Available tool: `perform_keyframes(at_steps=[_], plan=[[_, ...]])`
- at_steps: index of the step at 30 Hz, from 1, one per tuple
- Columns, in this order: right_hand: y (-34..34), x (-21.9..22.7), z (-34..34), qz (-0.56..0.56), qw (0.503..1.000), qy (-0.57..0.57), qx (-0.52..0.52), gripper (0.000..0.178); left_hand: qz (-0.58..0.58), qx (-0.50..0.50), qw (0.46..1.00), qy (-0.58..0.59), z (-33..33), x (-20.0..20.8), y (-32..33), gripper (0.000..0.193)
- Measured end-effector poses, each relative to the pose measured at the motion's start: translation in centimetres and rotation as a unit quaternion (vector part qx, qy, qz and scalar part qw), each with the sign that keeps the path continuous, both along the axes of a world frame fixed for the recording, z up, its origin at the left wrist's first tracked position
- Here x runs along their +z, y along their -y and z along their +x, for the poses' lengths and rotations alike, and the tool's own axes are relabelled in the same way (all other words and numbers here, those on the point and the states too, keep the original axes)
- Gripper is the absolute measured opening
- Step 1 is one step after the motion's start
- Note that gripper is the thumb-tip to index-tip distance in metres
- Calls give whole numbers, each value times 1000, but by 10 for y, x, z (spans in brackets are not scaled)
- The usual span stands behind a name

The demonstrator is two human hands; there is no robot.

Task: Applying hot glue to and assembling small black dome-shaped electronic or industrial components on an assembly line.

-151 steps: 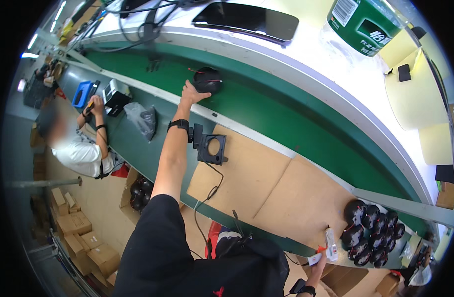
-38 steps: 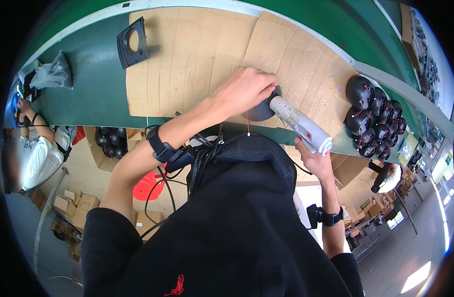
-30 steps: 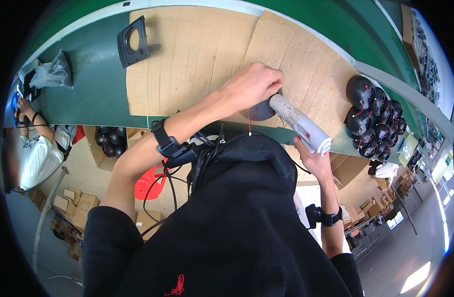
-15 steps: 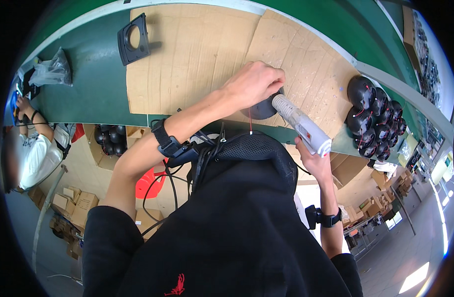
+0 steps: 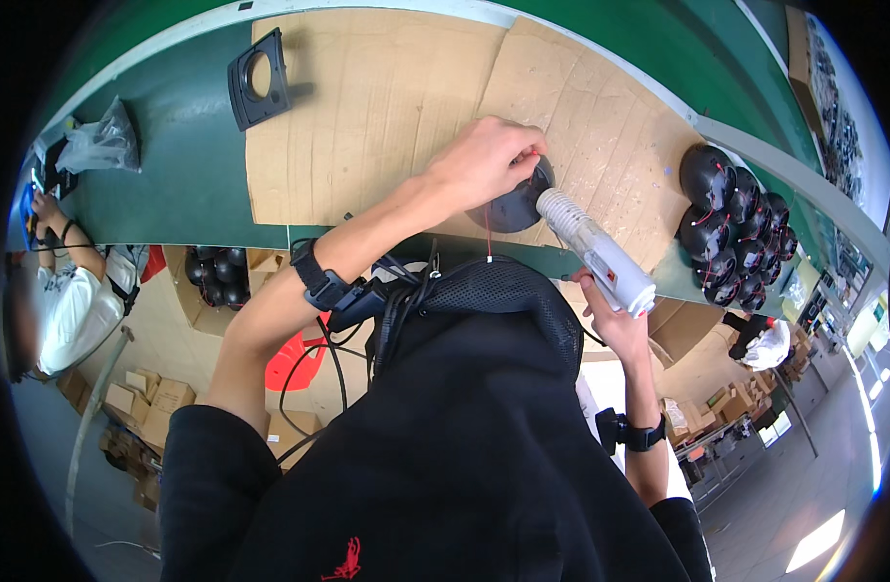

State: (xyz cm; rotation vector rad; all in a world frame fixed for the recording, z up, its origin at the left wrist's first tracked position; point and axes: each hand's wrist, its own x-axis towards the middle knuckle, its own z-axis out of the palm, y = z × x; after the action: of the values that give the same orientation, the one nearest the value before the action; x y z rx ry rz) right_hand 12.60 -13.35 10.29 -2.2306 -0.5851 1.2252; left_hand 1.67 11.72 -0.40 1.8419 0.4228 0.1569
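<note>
A black dome-shaped shell [image 5: 511, 212] rests near the front edge of the cardboard, partly hidden under my left hand [image 5: 498, 160]. That hand is closed in a pinch over the dome's far side; a bit of red shows at the fingertips, too small to name. From the dome's near side hangs a thin red wire [image 5: 489, 238] with a small white connector. My right hand [image 5: 615, 325] is wrapped round the rear of a white heat gun [image 5: 605, 257]. Its ribbed barrel points up and left, the tip close beside the dome's right edge.
Several black domes with red wires [image 5: 736, 228] are stacked at the right. A black frame with a round hole [image 5: 259, 78] lies far left on the cardboard [image 5: 387, 87]. Beyond it are a clear plastic bag [image 5: 104, 141] and another person [image 5: 77, 301]. Black cables [image 5: 406, 301] hang at my waist.
My left hand has shifted slightly left, showing more of the dome. The heat gun has moved a little right and down. A person has come into view at the far right.
</note>
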Motion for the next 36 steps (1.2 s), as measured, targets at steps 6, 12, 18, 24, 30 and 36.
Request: perform_keyframes(at_steps=[6,12,18,24,30,36], plan=[[1,-3,-8,34,997,-27,-64,25,-9,4,1000,-5,-3,-1,-2,15],[-6,1,-13,42,997,-22,-62,26,-20,10,999,-26,-5,3,-4,16],[4,-5,-13,46,998,-8,-33,22,-7,9,999,-32,-5,3,-7,15],[3,-6,-9,41,999,-18,-29,24,-6,1,999,-53,-15,10,-16,23],[6,10,-5,36,994,-74,-75,20,98,-173,978,-60,-53,31,-16,33],[-8,1,5,18,996,-79,27,17,242,-288,927,6,-62,39,25,23]])
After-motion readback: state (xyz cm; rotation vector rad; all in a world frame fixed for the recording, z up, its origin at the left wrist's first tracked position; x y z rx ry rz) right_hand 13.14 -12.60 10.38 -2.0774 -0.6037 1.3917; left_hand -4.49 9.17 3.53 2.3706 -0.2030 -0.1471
